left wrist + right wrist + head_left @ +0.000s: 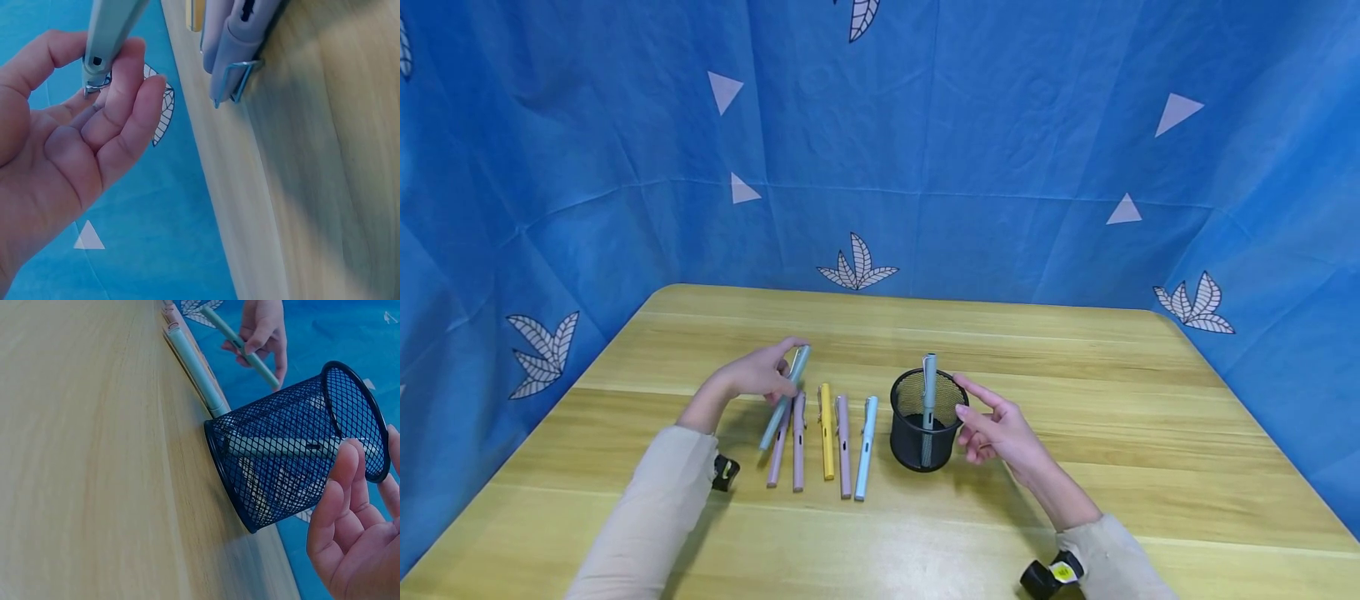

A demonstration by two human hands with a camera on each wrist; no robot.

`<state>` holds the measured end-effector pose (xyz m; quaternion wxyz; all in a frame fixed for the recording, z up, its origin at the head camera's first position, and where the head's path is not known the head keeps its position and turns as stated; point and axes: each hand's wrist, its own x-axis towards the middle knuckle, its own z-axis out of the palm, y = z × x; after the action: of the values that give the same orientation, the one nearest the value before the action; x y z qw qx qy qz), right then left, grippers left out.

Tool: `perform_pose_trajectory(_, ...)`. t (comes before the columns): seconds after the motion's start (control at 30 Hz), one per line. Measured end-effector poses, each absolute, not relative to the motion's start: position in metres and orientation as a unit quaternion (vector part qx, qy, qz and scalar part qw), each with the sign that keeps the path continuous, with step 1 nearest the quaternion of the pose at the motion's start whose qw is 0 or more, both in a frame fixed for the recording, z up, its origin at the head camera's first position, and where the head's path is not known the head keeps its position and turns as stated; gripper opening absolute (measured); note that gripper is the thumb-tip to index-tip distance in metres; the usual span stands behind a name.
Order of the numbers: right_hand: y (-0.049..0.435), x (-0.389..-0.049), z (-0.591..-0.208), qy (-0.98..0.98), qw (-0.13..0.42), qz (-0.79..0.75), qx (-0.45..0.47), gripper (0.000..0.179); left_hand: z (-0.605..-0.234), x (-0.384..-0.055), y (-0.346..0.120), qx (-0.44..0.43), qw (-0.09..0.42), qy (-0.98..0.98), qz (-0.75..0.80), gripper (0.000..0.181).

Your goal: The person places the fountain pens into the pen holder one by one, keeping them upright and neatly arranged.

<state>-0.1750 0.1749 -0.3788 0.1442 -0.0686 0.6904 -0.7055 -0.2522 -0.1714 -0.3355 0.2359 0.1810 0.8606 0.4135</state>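
Note:
My left hand [763, 372] pinches a pale green pen [786, 398] between thumb and fingers, tilted above the left end of a row of pens. That row has purple pens [798, 442], a yellow pen [827, 433] and a light blue pen [866, 450] lying on the table. To their right stands a black mesh pen holder [910, 442], upright, with one grey-green pen [929, 387] standing in it. My right hand [1000, 429] holds the pen holder by its right side near the rim, thumb and index finger spread. In the right wrist view its fingertips [351, 453] lie against the mesh.
The wooden table [1075, 375] reaches back to a blue cloth [925, 125] printed with leaves and triangles. A black wrist camera [726, 472] is strapped on the left wrist, another camera [1041, 577] on the right.

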Motion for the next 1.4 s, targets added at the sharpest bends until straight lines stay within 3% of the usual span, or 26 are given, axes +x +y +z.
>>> perform_pose_trajectory(0.97,0.175,-0.175,-0.38,0.687,0.145,-0.709,-0.071,0.06,-0.329,-0.25,-0.159,0.241,0.177,0.829,0.473,0.075)
perform_pose_trajectory(1.4,0.176,-0.175,-0.381,0.682,0.143,-0.713,-0.072,0.06,-0.326,-0.247,-0.149,0.216,0.158,0.824,0.5,0.076)
